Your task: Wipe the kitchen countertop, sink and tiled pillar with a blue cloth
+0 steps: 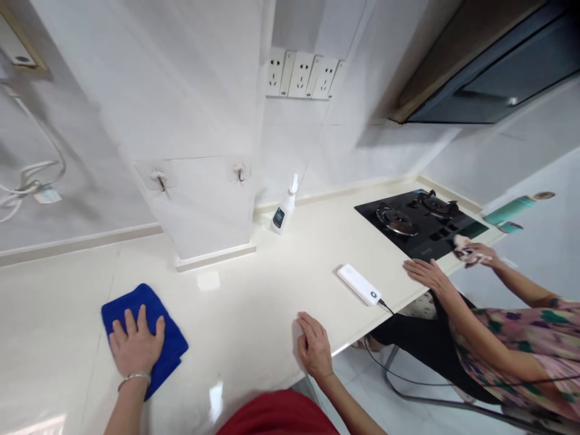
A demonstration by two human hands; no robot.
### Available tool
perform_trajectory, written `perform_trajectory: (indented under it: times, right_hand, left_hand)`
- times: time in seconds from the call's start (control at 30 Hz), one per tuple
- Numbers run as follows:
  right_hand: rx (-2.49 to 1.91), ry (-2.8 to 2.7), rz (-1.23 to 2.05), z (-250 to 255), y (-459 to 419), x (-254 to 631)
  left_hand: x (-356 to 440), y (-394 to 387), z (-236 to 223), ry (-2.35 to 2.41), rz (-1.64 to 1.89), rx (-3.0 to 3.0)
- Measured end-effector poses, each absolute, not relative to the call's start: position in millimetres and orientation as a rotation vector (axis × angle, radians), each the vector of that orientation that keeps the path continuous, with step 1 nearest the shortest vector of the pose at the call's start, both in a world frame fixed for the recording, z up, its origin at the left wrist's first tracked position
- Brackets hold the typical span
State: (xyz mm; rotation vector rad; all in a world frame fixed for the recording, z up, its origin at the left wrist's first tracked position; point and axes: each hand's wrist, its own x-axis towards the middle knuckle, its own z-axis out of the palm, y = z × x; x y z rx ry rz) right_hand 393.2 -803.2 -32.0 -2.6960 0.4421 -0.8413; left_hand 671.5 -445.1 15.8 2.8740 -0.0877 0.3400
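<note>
Fingers: Left-hand fingers [130, 327] spread flat, pressing on a folded blue microfibre cloth [172, 344] without gripping it; right-hand fingers [306, 331] curl loosely at the counter's front edge, holding nothing.

Cloth: Soft, napped and squared-off, it lies on the counter near the front edge, under the left hand [135, 349], which wears a slim metal bangle [134, 379].

Surface: A glossy cream stone counter [244, 302] with a low upstand runs along the wall, shining with window glare.

On the counter: A white plastic spray bottle [285, 211] stands beside a boxed-in column [190, 90]. A flat white plastic box [357, 284] with a black cable [386, 307] sits near the edge, just beyond the right hand [315, 349].

Room: Pale tiled walls carry a white multi-socket panel [299, 74]. A black glass gas hob [435, 226] with two burners is set into the counter, under a dark glass-fronted cabinet [480, 78].

Nearby: A seated co-worker [507, 338] in a floral top rests one hand [426, 275] on the counter and holds a crumpled pale item [467, 252] in the other.
</note>
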Motion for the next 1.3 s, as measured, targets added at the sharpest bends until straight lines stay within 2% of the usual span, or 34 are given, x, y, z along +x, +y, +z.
perform_trajectory:
  times: [0.3, 0.53, 0.7, 0.9, 1.1, 1.3]
  right_hand:
    - [-2.531, 0.47, -0.934, -29.7, -801.4, 390.4]
    - [-2.346, 0.614, -1.005, -37.2, -799.3, 385.4]
    - [-2.286, 0.757, -1.135, -38.7, -802.3, 388.4]
    - [-2.325, 0.726, -1.126, -36.9, -804.8, 389.2]
    - [-2.413, 0.642, -1.082, -37.6, -806.8, 385.5]
    - [-2.437, 0.631, -1.007, -36.1, -807.9, 385.0]
  left_hand:
    - [597.4, -560.7, 3.3, -0.747, 0.286, 2.794]
    - [534.7, -691.9, -5.3, -1.301, 0.071, 2.477]
    - [520.4, -744.2, -12.7, -1.667, -0.041, 2.228]
    - [519.6, -723.3, -4.8, -1.645, -0.045, 2.212]
    - [519.6, -648.0, -0.1, -1.537, 0.081, 2.297]
    - [551.7, -568.0, 6.3, -1.161, 0.085, 2.571]
